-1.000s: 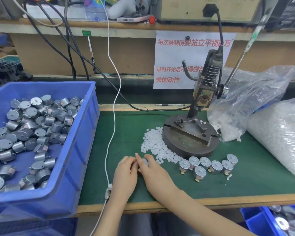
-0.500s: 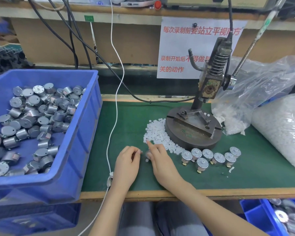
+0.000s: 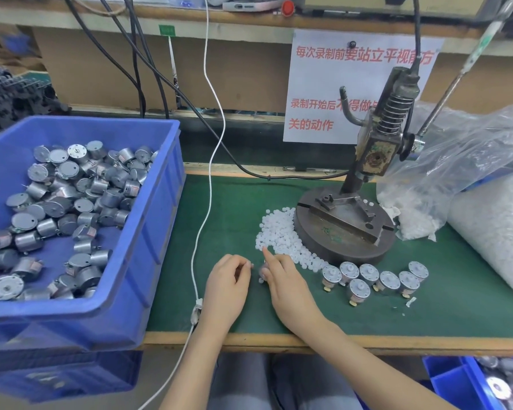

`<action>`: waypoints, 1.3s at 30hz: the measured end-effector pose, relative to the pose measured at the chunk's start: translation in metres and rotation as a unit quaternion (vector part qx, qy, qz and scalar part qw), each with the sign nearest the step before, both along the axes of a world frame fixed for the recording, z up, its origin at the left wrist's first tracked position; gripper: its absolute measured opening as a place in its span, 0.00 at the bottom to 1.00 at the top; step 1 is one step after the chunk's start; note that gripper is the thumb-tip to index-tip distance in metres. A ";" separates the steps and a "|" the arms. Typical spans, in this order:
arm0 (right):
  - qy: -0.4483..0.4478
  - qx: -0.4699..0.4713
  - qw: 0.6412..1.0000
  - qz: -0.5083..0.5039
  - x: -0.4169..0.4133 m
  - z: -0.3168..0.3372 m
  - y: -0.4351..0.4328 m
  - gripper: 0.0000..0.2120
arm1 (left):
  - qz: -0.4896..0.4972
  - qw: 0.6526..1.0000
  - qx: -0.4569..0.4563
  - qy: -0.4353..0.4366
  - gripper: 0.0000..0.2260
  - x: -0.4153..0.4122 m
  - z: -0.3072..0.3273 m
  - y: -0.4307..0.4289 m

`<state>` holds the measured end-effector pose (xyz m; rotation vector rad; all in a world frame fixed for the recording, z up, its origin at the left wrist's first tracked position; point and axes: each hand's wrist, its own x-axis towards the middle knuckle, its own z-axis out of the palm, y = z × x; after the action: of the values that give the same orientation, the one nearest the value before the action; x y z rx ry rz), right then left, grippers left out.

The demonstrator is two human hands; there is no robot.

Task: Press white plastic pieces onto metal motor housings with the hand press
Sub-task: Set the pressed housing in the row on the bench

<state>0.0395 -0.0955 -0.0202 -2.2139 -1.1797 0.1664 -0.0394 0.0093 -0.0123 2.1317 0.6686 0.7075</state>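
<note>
Head view.

A: Where is the open room?

B: Bare green mat (image 3: 234,208) lies between the blue bin (image 3: 160,247) on the left and the hand press (image 3: 376,152). Both hands are near the mat's front edge, with a white cable (image 3: 210,187) just left of them.

A: The hands?

B: Left hand (image 3: 228,288) is curled; I can't tell what it holds. Right hand (image 3: 288,288) has its index finger straight, tip on the near edge of the white plastic pieces (image 3: 279,229). Whether it grips anything is blurred. Seven motor housings (image 3: 368,273) stand just right of it.

A: Changed?

B: A second ago the hands touched; now they're just apart.

A: Writing?

B: The sign (image 3: 317,84) ends, in red, "关的动作".
</note>
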 end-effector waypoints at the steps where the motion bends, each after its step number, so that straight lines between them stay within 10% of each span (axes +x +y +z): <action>1: -0.001 -0.001 1.000 0.001 0.000 0.000 0.000 0.22 | 0.001 1.000 0.001 0.001 0.06 0.000 0.000 0.000; 28: -0.117 -0.109 0.986 0.049 -0.003 0.000 0.011 0.24 | 0.004 1.000 -0.025 -0.013 0.06 0.000 -0.006 0.005; 39: 0.131 0.128 0.981 -0.061 0.010 0.001 0.003 0.20 | -0.044 0.999 -0.006 -0.009 0.12 -0.001 -0.007 -0.003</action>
<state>0.0492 -0.0926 -0.0187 -1.9612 -0.8673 0.2330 -0.0403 0.0061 -0.0196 2.1266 0.5631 0.6727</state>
